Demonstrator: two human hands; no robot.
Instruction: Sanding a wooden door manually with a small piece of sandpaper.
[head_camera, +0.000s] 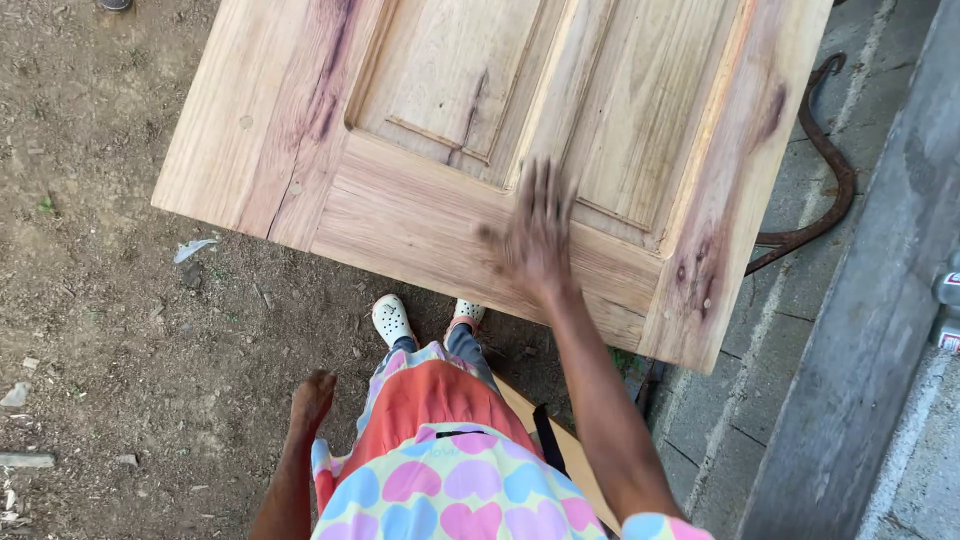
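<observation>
Right hand (535, 240) open, flat on panelled wooden door (420, 205) near its lower edge; long axis runs away. Left hand (312, 398) hangs loosely curled, empty.

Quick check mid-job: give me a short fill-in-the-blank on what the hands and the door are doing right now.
1. The right hand rests flat on the wooden ____.
2. The left hand hangs at the side, holding ____.
3. The panelled door lies above bare ____ ground.
4. The shoes below the door's edge are ____ in colour.

Missing words: door; nothing; dirt; white
</observation>
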